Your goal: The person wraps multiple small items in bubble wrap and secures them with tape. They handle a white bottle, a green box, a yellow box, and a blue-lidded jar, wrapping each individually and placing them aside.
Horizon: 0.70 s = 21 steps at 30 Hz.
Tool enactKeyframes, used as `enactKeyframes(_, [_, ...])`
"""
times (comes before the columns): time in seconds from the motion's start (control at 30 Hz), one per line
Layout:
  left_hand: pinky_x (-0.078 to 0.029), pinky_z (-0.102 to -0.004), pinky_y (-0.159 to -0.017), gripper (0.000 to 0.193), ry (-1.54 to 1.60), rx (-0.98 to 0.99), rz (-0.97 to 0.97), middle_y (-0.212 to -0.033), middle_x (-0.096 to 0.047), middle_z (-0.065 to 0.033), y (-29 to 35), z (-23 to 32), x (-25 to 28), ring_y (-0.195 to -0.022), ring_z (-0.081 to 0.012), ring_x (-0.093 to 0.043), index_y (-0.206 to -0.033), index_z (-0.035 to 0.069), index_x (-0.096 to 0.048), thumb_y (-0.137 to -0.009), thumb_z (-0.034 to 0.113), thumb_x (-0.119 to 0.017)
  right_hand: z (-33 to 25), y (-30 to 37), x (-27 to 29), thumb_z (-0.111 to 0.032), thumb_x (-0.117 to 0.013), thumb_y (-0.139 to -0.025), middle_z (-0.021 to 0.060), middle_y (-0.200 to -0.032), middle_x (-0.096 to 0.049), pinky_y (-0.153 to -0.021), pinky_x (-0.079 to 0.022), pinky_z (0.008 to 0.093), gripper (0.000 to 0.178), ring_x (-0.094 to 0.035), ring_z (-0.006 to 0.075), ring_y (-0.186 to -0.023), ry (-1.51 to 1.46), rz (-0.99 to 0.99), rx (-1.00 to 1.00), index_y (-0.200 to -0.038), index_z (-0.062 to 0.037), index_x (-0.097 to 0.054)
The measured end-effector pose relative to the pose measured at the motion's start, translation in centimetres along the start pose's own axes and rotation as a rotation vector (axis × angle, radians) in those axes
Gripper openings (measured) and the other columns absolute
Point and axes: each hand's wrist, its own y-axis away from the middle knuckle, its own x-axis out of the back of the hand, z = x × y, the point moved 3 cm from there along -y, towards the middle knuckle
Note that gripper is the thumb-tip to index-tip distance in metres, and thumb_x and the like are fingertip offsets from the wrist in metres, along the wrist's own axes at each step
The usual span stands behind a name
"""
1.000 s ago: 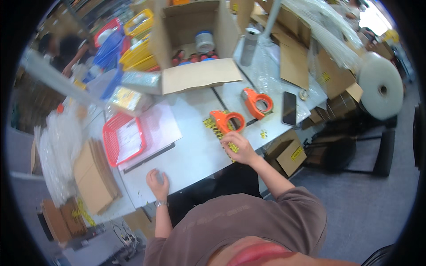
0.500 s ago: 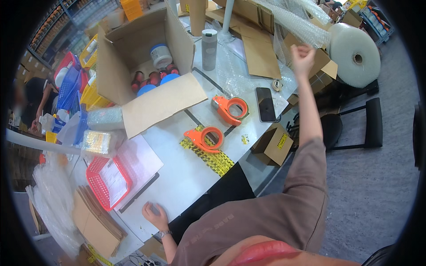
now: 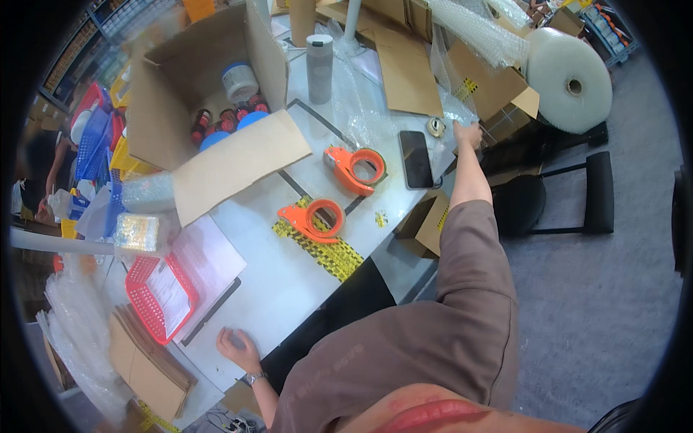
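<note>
Table — white | right hand beside bubble wrap | floor — grey

- No wording could be read with certainty.
- Yellow-and-black tape strips on the bench bore dark printed marks, too small to make out.
- A similar yellow-and-black strip marked a cardboard box.
- The sheet in the red basket carried faint, illegible print.
- The brown shirt showed faint lettering on its front, too blurred to read.
</note>
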Motion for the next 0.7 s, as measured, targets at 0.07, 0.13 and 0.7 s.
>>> enactKeyframes(0.07, [-0.041, -0.0458, -0.095, 0.024, 0.02, 0.017, 0.005, -0.119, -0.055, -0.0201, -0.1, 0.2, -0.3, -0.11, -0.0365, -0.052, -0.103, -0.002, -0.056, -0.083, 0.006, -0.065, -1.7, 2.6, -0.1, -0.044, -0.074, -0.076, 0.0129, -0.12, -0.061, -0.094, -0.043, 0.0484, 0.053, -0.059, 0.0307, -0.108, -0.049, 0.199, 0.556, -0.116, -0.0115, -0.063])
enactKeyframes(0.13, [-0.041, -0.0459, -0.096, 0.024, -0.002, -0.005, 0.001, -0.119, -0.055, -0.02, -0.2, 0.0, -0.3, -0.111, -0.0362, -0.052, -0.103, -0.002, -0.056, -0.083, 0.006, -0.065, -5.5, 6.6, -0.3, -0.041, -0.073, -0.078, 0.0093, -0.106, -0.068, -0.084, -0.048, 0.044, 0.038, -0.063, 0.0282, -0.098, -0.17, 0.123, 0.888, -0.101, -0.0115, -0.071])
enactKeyframes(0.7, [-0.04, -0.0471, -0.095, 0.023, -0.035, -0.071, 0.101, -0.111, -0.059, -0.0186, 0.1, 0.6, 0.4, -0.107, -0.0368, -0.054, -0.099, 0.002, -0.059, -0.079, 0.009, -0.068, -16.2, 20.6, 12.2, -0.02, -0.055, -0.088, 0.0068, -0.101, -0.066, -0.087, -0.05, 0.0378, 0.02, -0.064, 0.0197, -0.094, -2.223, -1.044, 0.457, -0.104, -0.008, -0.059])
